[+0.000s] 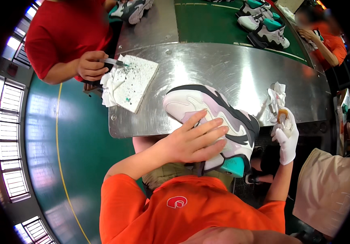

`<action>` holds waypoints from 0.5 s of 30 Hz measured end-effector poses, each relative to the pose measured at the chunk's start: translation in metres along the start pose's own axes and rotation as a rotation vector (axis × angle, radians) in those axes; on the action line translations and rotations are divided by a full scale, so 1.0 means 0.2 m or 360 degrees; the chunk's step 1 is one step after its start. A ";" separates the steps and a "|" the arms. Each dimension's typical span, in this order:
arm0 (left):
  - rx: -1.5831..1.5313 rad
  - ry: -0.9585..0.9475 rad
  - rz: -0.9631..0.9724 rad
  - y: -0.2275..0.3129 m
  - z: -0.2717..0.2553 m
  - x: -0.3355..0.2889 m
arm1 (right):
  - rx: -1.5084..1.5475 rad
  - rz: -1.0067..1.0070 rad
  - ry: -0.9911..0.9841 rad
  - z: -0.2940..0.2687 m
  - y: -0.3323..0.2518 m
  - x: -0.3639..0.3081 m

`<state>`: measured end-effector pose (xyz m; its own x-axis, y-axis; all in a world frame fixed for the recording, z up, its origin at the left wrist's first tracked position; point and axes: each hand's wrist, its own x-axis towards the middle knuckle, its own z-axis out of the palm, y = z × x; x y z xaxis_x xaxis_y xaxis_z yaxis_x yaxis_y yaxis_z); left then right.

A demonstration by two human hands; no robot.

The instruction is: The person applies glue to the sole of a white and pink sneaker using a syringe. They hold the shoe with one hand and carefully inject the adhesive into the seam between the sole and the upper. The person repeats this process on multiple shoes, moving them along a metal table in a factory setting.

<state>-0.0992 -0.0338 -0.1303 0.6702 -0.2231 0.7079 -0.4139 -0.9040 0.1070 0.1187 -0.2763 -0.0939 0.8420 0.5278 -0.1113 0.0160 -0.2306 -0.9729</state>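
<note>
Covering the sneaker (219,118), the left hand (193,140) hides its side.

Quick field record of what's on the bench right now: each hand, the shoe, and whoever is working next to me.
left hand: bare, laid flat on the sneaker's side
right hand: white glove, gripping a small amber-tipped bottle with a white rag
sneaker: white, pink and black with a teal heel, lying at the near edge of the metal table
co-worker's hand: holds a syringe-like applicator over a speckled white pad
conveyor: green, carrying more sneakers
</note>
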 end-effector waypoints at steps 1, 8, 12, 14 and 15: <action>-0.0025 0.0015 -0.0007 0.00 0.02 -0.01 | -0.0160 0.0038 -0.0017 -0.01 0.00 0.01; -0.0153 0.0116 -0.0136 0.03 0.04 -0.03 | -0.0506 0.0296 -0.0304 -0.01 -0.37 0.00; -0.0254 0.0157 -0.0172 0.02 0.05 -0.04 | -0.0105 0.0098 -0.0704 0.05 -0.54 0.03; -0.0238 0.0183 -0.0179 0.02 0.06 -0.04 | 0.0182 0.0066 -0.0897 0.10 -0.56 0.07; -0.0229 0.0199 -0.0183 0.03 0.07 -0.04 | 0.0280 0.0122 -0.0994 0.13 -0.57 0.10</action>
<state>-0.0984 -0.0415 -0.1449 0.6403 -0.0663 0.7652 -0.4286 -0.8576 0.2843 0.1202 -0.2189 0.0104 0.3648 0.9030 -0.2271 -0.1648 -0.1774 -0.9702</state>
